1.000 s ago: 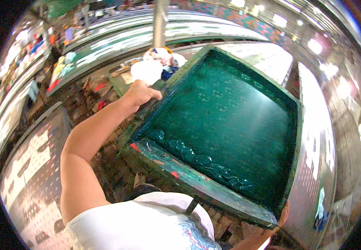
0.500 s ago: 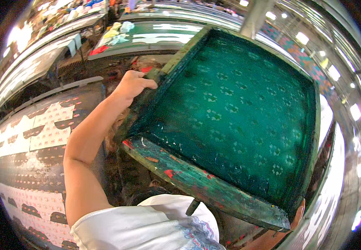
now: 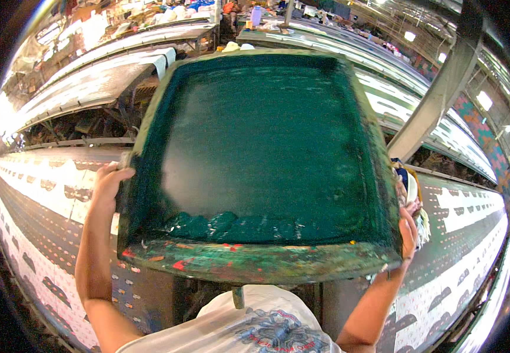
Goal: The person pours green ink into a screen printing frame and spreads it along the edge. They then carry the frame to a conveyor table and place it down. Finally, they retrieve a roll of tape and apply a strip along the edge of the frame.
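A large screen-printing frame [image 3: 255,262] is held up in front of my chest, its wooden rim stained green with red specks. Dark green mesh [image 3: 261,147] fills it, and thick wet green ink [image 3: 222,223] lies along the near inner edge. My left hand [image 3: 112,179] is closed on the left side of the rim. On the right side, my right hand [image 3: 408,232] grips the rim near its lower corner, with some fingers hidden behind the wood. A short peg [image 3: 238,297] sticks out below the near rim.
Long printing tables with patterned fabric pieces run along my left [image 3: 60,176] and right [image 3: 461,247]. A grey slanting post [image 3: 437,100] rises at the right. Bundled cloth [image 3: 411,182] lies beyond my right hand. More tables and piled goods stand farther back.
The frame has swung from a tilt at the right to nearly square before me. Its mesh now looks dark, without the pale flower pattern seen earlier. My right hand has come fully into view.
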Tool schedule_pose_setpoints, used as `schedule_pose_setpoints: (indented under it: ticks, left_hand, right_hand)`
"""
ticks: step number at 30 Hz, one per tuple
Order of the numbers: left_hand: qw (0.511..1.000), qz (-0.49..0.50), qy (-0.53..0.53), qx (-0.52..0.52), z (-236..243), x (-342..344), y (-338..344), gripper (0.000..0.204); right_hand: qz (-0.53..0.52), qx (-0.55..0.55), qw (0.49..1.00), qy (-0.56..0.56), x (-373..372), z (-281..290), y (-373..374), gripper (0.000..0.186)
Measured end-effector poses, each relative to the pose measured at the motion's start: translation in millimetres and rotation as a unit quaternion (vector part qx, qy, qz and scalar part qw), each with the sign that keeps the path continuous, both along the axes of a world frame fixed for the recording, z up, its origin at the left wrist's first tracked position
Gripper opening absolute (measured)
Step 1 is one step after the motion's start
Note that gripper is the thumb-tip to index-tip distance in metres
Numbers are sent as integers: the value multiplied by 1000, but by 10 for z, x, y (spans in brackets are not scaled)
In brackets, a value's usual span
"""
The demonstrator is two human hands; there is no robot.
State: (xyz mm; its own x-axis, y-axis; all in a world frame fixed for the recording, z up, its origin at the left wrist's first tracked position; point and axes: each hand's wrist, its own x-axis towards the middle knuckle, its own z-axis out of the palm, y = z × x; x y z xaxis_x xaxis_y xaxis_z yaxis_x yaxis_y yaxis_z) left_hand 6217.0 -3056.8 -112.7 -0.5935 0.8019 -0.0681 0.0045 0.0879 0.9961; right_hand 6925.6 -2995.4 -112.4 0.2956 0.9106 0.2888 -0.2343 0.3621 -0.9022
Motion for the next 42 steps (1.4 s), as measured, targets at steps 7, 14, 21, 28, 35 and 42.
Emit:
schedule_pose_setpoints:
  ticks: [7,14,21,28,35,42]
  left_hand:
    - [993,107,32,-37,29,-456,-222,22]
    - [973,203,81,-72,78,-540,505,22]
    - [968,229,67,-81,-101,-851,1251,23]
    - [970,218,51,-90,-164,-1243,2392,16]
    - [981,176,48,-65,-465,-1793,4006,13]
    - [988,126,64,-55,-267,-2003,5874,12]
  right_hand:
    - [203,-48,977,52,-1023,-98,1746,40]
    - [327,-61,935,121,-1560,-270,3520,32]
    - [372,-63,916,138,-1832,-496,4806,30]
    - [365,-73,920,125,-2218,-612,5906,32]
    - [345,-70,931,99,-2571,-697,7176,38]
    - [293,-68,953,46,-2686,-635,8239,45]
